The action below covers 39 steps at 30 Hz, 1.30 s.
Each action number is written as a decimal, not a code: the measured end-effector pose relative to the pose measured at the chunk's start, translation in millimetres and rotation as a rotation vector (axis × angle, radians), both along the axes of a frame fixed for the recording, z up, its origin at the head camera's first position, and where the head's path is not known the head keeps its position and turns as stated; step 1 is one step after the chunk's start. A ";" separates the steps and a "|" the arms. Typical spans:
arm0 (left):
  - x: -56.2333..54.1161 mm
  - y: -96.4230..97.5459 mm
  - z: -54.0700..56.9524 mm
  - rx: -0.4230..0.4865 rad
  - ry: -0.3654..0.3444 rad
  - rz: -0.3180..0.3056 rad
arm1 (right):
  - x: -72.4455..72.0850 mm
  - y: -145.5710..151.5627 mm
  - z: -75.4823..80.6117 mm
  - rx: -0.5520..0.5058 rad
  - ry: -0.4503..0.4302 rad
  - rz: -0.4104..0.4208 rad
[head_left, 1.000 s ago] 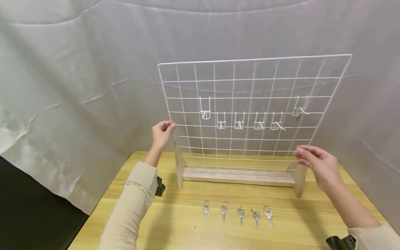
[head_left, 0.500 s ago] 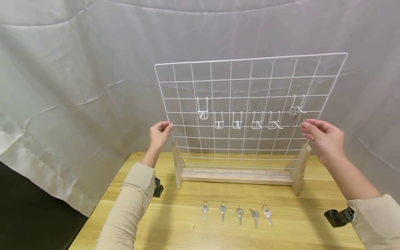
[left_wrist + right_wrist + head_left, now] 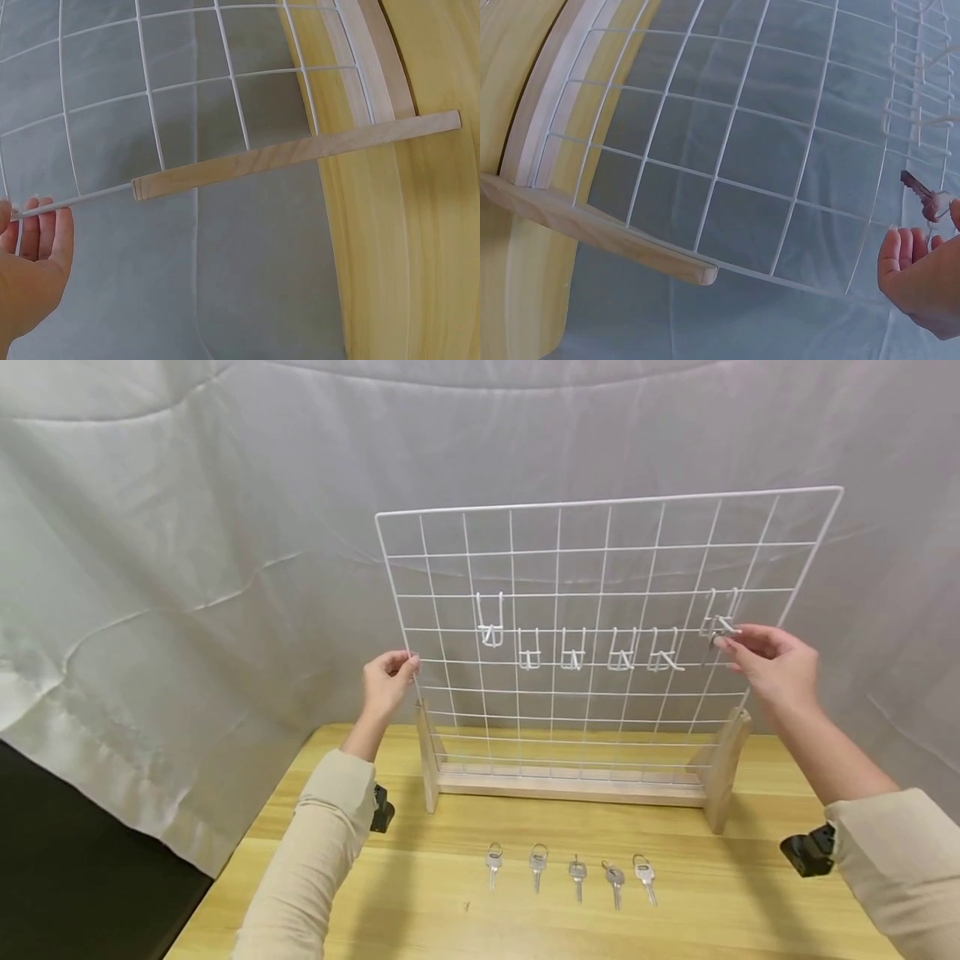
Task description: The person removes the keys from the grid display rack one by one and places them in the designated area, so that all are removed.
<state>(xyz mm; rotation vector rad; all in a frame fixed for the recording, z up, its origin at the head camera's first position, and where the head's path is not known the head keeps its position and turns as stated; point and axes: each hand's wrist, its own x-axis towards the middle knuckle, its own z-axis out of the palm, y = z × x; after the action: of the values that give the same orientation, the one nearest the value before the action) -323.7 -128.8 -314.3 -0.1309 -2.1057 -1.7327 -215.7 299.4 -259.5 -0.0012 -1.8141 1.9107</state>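
My left hand (image 3: 386,683) pinches the left edge wire of a white wire grid panel (image 3: 558,552), just above its wooden stand (image 3: 247,159). At the panel's right side, my right hand (image 3: 783,670) has its thumb and fingertips at a key (image 3: 928,199), pinching it near its ring. This key hangs at the upper right hook (image 3: 720,625), its blade pointing away from the fingers in the right wrist view. The ring is partly hidden behind the fingers. Another upper hook (image 3: 491,633) sits at the left, with several lower hooks (image 3: 573,658) in a row between the two.
Several keys with rings lie in a row on the wooden table (image 3: 420,877) in front of the stand, among them a key (image 3: 493,858) at the left and a key (image 3: 645,872) at the right. A grey curtain (image 3: 225,568) hangs behind and beside the table.
My right hand has risen from the panel's lower right edge to the key on the upper right hook and taken hold of it. The left hand stays on the edge wire.
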 end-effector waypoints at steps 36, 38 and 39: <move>6.2 3.7 6.2 -0.020 -0.015 0.023 | -9.5 -16.9 2.3 -0.248 0.048 -0.020; 5.2 4.0 5.1 -0.037 -0.011 0.033 | -8.7 -17.9 3.2 -0.268 0.064 -0.032; 1.3 3.2 1.9 -0.043 -0.008 0.038 | -8.2 -18.3 3.6 -0.282 0.074 -0.038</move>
<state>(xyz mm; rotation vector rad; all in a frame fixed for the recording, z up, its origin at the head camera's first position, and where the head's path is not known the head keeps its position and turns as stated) -322.4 -125.6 -312.4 -0.0960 -2.1384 -1.6695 -223.9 281.1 -255.8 -0.0600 -1.4742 2.0949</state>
